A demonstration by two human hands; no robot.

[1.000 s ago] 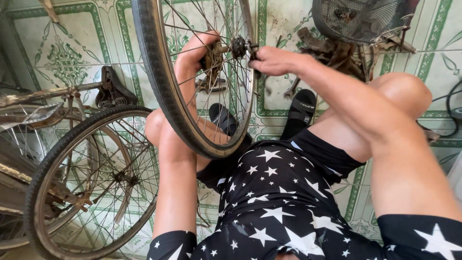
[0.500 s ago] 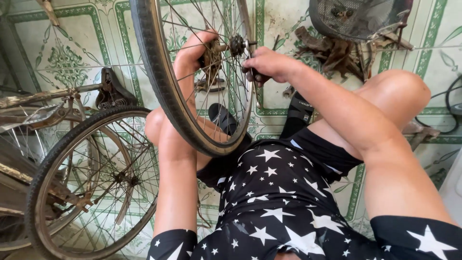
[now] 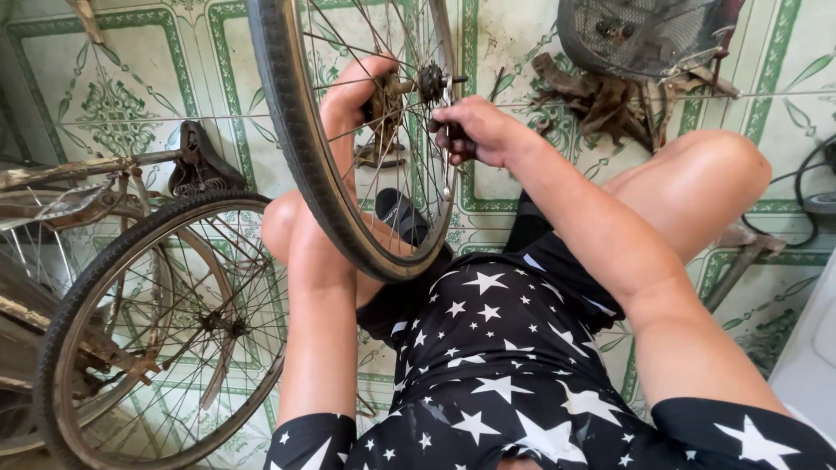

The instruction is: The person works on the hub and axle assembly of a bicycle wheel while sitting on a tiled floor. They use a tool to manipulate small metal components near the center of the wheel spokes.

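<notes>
I sat on the green-patterned tiled floor (image 3: pixel 131 87) with a loose bicycle wheel with a worn black tyre and thin steel spokes (image 3: pixel 300 165) standing upright between my knees, its lower rim resting against my lap. My left hand (image 3: pixel 353 91) was on the far side of the wheel, fingers curled closed around the rusty hub (image 3: pixel 392 91), bracing it from behind the spokes. My right hand (image 3: pixel 475 130) was on the near side, just beside the axle end (image 3: pixel 433 83), closed around something small and dark; it may have been a tool or a nut, but the view through my fingers was too poor to say. The fingertips sat close to the axle, touching or nearly so.

To my left lay an old rusted bicycle on its side, its spoked wheel (image 3: pixel 165 339) near my left knee and its black saddle (image 3: pixel 196 165) just above that. Ahead and to the right stood a dark wire-mesh basket (image 3: pixel 644 35) with a heap of brown rusty parts (image 3: pixel 601 100) beside it. A black cable (image 3: pixel 805 196) curled at the far right.
</notes>
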